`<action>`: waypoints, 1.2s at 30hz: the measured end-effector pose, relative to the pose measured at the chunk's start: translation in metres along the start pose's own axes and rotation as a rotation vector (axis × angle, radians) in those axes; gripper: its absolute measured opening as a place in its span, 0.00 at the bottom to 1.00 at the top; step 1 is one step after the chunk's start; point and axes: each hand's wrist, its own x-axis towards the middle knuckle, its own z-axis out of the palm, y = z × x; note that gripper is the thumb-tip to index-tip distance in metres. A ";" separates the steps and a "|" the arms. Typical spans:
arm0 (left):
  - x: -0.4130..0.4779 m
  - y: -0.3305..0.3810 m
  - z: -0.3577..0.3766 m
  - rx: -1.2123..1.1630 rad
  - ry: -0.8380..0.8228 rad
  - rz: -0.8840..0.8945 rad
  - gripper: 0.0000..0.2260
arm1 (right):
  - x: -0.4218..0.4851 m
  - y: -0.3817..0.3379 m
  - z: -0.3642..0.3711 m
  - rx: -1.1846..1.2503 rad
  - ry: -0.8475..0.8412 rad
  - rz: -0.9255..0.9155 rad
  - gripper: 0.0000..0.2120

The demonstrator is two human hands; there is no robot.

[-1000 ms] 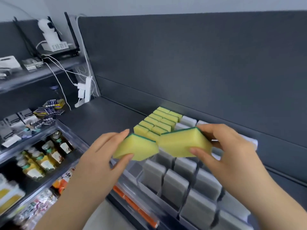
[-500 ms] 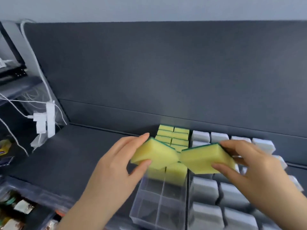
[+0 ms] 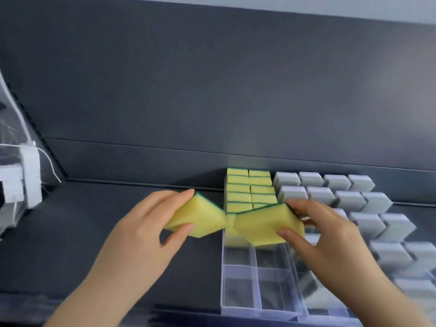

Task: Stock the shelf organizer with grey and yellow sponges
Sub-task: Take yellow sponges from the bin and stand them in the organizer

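Yellow-stocked organizer (image 3: 236, 310), front cells open.
Left hand (image 3: 141, 234) grips left sponge (image 3: 199, 217) over bare shelf (image 3: 77, 232), at the organizer's left edge; right hand (image 3: 330, 241) grips right sponge (image 3: 262, 225) above it.

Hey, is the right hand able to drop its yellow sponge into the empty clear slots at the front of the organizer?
Probably yes. The right hand holds its yellow sponge right over the organizer, whose front slots sit empty and uncovered, with nothing in between.
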 end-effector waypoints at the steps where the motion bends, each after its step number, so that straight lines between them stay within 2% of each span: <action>1: -0.002 -0.003 -0.002 0.004 -0.012 0.004 0.20 | -0.001 -0.001 0.001 0.001 -0.001 0.020 0.19; 4: -0.006 -0.009 -0.006 0.020 -0.035 0.000 0.20 | -0.001 -0.006 0.005 -0.012 0.008 0.058 0.19; 8: -0.011 -0.013 -0.006 0.032 -0.051 0.015 0.20 | 0.003 -0.009 0.011 -0.095 -0.062 0.082 0.17; 18: -0.018 -0.013 -0.004 0.001 -0.086 0.010 0.21 | 0.013 -0.013 0.046 -0.206 -0.253 -0.031 0.18; 25: -0.022 -0.008 0.002 0.016 -0.073 0.012 0.18 | 0.021 0.001 0.079 -0.406 -0.360 -0.079 0.15; 27: -0.024 -0.006 0.004 0.023 -0.063 0.021 0.19 | 0.018 0.005 0.087 -0.498 -0.354 -0.130 0.15; 30: -0.027 -0.006 0.005 0.021 -0.056 0.048 0.19 | 0.011 0.012 0.096 -0.580 -0.321 -0.214 0.21; 36: -0.028 -0.004 0.012 0.022 -0.068 0.088 0.20 | 0.009 0.013 0.101 -0.620 -0.294 -0.227 0.21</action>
